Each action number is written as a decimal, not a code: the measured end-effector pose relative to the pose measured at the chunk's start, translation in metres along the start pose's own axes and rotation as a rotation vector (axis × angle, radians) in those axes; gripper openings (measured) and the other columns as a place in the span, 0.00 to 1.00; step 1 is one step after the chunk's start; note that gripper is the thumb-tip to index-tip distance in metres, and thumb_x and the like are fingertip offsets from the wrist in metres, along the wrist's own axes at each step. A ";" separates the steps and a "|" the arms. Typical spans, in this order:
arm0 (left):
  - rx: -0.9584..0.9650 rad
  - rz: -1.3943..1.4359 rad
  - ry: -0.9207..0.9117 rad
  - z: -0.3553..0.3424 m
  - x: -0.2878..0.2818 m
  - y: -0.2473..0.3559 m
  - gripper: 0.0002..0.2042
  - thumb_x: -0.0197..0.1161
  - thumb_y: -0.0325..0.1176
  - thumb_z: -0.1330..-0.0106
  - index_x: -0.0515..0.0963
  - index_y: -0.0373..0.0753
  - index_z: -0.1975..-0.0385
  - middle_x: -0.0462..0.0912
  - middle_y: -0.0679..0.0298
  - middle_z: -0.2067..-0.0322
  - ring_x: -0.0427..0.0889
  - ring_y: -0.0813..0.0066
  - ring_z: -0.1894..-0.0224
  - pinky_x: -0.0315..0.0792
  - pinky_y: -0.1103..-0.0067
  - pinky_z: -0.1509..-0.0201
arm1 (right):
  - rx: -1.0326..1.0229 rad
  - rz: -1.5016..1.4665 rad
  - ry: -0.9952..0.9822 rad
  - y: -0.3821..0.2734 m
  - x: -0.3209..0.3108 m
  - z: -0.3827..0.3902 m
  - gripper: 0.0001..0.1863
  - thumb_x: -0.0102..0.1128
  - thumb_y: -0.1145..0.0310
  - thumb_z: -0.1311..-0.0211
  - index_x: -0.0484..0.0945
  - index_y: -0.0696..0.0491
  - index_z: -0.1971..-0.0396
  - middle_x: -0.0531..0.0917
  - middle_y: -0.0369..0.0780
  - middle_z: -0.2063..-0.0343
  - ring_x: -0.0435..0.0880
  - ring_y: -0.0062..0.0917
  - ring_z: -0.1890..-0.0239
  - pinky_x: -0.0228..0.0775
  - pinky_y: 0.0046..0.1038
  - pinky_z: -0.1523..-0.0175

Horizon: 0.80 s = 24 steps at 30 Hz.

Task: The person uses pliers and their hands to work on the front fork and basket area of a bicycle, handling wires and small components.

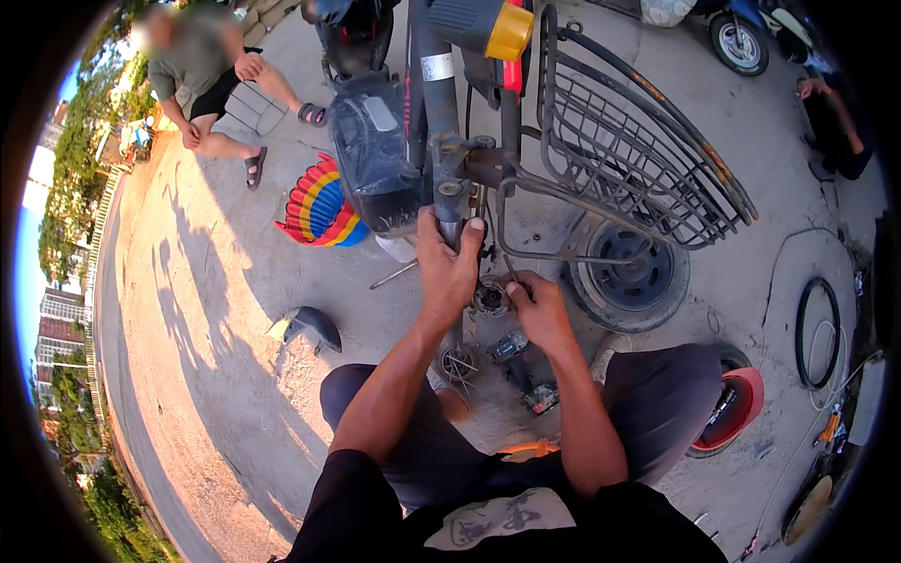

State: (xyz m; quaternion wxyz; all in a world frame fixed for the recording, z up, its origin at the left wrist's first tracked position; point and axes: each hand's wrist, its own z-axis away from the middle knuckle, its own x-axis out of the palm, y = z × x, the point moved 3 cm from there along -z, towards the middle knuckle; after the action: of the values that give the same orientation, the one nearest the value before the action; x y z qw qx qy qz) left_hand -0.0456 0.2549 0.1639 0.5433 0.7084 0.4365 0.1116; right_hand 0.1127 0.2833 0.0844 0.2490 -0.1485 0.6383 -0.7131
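The left grip [449, 272] is clamped around a metal tube [451, 232], the right grip [540, 310] pinching a thin rod [511, 266] left of a wheel [631, 274].

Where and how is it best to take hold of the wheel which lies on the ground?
Probably by the outer edge of its tyre, coming from the person's right: the wheel seems to lie flat and its right edge is uncovered, while the basket's frame overlaps its upper part in this view.
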 end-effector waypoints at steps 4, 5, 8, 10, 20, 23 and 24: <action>0.033 0.259 0.191 0.008 0.006 -0.003 0.17 0.66 0.33 0.36 0.69 0.33 0.54 0.72 0.61 0.61 0.71 0.71 0.60 0.69 0.73 0.52 | -0.009 0.163 -0.132 -0.052 -0.036 0.039 0.13 0.56 0.67 0.31 0.81 0.63 0.63 0.83 0.38 0.78 0.76 0.18 0.80 0.67 0.22 0.72; 0.058 0.132 0.248 0.013 -0.001 0.001 0.17 0.65 0.33 0.35 0.68 0.33 0.53 0.72 0.62 0.60 0.72 0.72 0.59 0.69 0.74 0.52 | -0.011 0.181 -0.135 -0.062 -0.043 0.043 0.13 0.56 0.67 0.31 0.81 0.63 0.63 0.83 0.38 0.78 0.76 0.18 0.80 0.67 0.22 0.72; 0.051 0.130 0.158 0.027 -0.011 0.021 0.14 0.62 0.33 0.31 0.70 0.34 0.53 0.72 0.64 0.60 0.72 0.76 0.60 0.68 0.77 0.53 | -0.022 0.027 -0.028 -0.098 -0.064 0.036 0.09 0.58 0.73 0.34 0.80 0.64 0.60 0.82 0.41 0.78 0.75 0.19 0.80 0.68 0.27 0.71; 0.038 0.238 0.015 0.034 -0.017 0.036 0.11 0.60 0.33 0.28 0.72 0.33 0.54 0.73 0.65 0.61 0.72 0.79 0.61 0.68 0.80 0.53 | -0.085 0.134 0.005 -0.119 -0.067 0.024 0.10 0.58 0.73 0.33 0.80 0.64 0.60 0.82 0.38 0.78 0.73 0.17 0.80 0.67 0.24 0.72; -0.319 0.408 -0.186 0.042 0.027 0.019 0.17 0.52 0.43 0.24 0.75 0.33 0.54 0.76 0.67 0.69 0.72 0.80 0.68 0.70 0.81 0.61 | -0.311 0.501 0.078 -0.145 -0.060 -0.012 0.08 0.58 0.72 0.36 0.80 0.62 0.65 0.83 0.48 0.75 0.82 0.40 0.73 0.71 0.35 0.62; -0.294 0.390 -0.189 0.038 0.035 0.022 0.19 0.50 0.45 0.23 0.73 0.34 0.49 0.78 0.64 0.62 0.74 0.78 0.60 0.71 0.79 0.55 | -0.259 0.456 0.071 -0.145 -0.056 -0.013 0.08 0.59 0.72 0.36 0.80 0.62 0.65 0.83 0.49 0.75 0.82 0.40 0.72 0.71 0.35 0.62; -0.402 0.558 -0.186 0.039 0.042 0.018 0.18 0.50 0.45 0.23 0.73 0.34 0.49 0.78 0.63 0.60 0.75 0.77 0.57 0.71 0.78 0.52 | -0.221 0.427 0.062 -0.144 -0.056 -0.014 0.08 0.59 0.73 0.36 0.81 0.63 0.66 0.83 0.50 0.75 0.83 0.39 0.72 0.72 0.35 0.62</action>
State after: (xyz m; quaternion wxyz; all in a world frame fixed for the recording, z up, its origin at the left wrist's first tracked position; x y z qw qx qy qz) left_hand 0.0133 0.2590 0.1517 0.6579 0.6865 0.1443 0.2742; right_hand 0.1279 0.3338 0.2301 0.3567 -0.0142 0.7366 -0.5744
